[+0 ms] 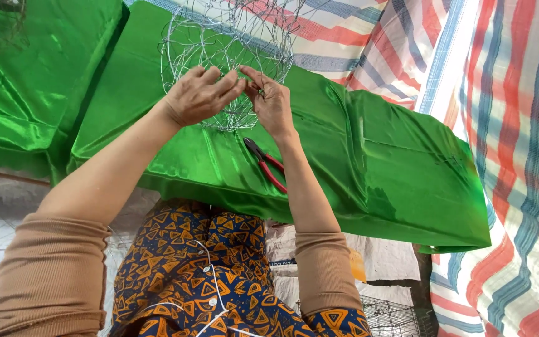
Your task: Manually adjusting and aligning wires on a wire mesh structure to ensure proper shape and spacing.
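We note the wire frame (229,47) is cut off by the picture's top edge. The right forearm hides the pliers' (265,163) handle ends. Fingertips of the left hand (199,95) and right hand (271,100) overlap the wire; whether they pinch it we cannot tell. The cage (397,318) runs off the bottom edge.

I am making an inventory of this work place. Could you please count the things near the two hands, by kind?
Wire frame: 1
Pliers with red handles: 1
Green satin cushions: 2
Wire cage: 1
Total: 5
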